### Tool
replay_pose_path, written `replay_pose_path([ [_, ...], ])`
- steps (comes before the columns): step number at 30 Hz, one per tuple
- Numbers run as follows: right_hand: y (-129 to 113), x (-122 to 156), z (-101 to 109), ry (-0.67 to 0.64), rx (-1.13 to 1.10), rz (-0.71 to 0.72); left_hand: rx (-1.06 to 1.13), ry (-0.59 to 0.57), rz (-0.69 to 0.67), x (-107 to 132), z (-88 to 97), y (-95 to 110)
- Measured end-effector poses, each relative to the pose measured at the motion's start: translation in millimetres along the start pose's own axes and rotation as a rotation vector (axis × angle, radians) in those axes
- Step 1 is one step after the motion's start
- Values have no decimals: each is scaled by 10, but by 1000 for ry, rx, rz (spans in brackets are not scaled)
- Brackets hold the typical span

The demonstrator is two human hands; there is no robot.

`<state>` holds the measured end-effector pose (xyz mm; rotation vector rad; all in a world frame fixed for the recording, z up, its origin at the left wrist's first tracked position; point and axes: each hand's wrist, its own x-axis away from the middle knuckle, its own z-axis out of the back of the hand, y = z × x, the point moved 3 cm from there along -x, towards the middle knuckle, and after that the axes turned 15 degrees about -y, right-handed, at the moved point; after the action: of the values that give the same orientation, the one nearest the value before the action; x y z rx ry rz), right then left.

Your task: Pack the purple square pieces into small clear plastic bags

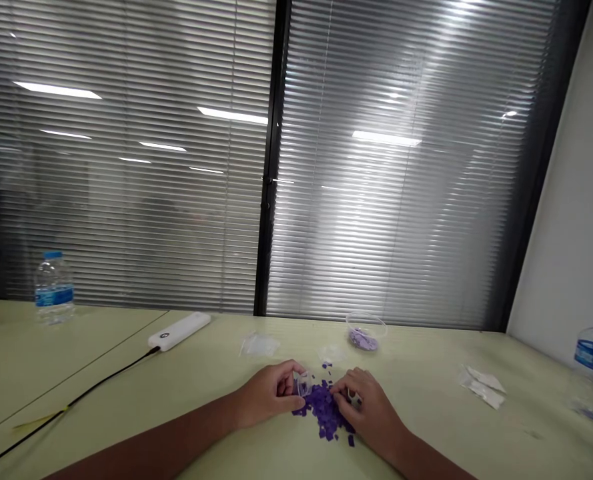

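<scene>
My left hand (271, 393) is shut around a small clear plastic cup (302, 384), which is partly hidden by my fingers. Just beside the cup lies a loose heap of small purple pieces (323, 410) on the pale green table (426, 373). My right hand (363, 408) rests at the heap's right edge. Its fingertips pinch a small pale object (352, 398), too small to name exactly. A few purple pieces lie scattered apart from the heap.
Behind my hands stands a clear bowl (366, 327) holding lilac pieces, with clear plastic bags (259, 345) to its left. White packets (482, 388) lie to the right. Water bottles (55, 288) stand at both sides. A white power bank (179, 331) trails a black cable.
</scene>
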<state>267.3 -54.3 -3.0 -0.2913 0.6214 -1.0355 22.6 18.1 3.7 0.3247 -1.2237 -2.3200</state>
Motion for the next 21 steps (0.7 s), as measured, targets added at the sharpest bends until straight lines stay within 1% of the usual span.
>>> replay_pose_path([
  [3, 23, -8, 38, 19, -102, -11, -20, -8, 0, -4, -7, -5],
  [6, 109, -23, 45, 22, -247, -39, -38, -9, -1, -1, -13, 12],
  [8, 210, -39, 19, 19, -362, -82, -46, -2, -3, 3, -19, 26],
  [11, 370, -72, -63, -25, -577, -169, -74, 10, -11, 19, -35, 60],
  [13, 423, -91, -102, -38, -663, -178, -125, 18, -17, 40, -49, 108],
  [15, 427, -101, -117, -41, -698, -159, -227, 29, -33, 70, -64, 180],
  [18, 397, -99, -114, -40, -713, -138, -434, 67, -104, 121, -86, 300],
  [21, 380, -85, -89, -27, -708, -144, -526, 62, -168, 150, -105, 351],
])
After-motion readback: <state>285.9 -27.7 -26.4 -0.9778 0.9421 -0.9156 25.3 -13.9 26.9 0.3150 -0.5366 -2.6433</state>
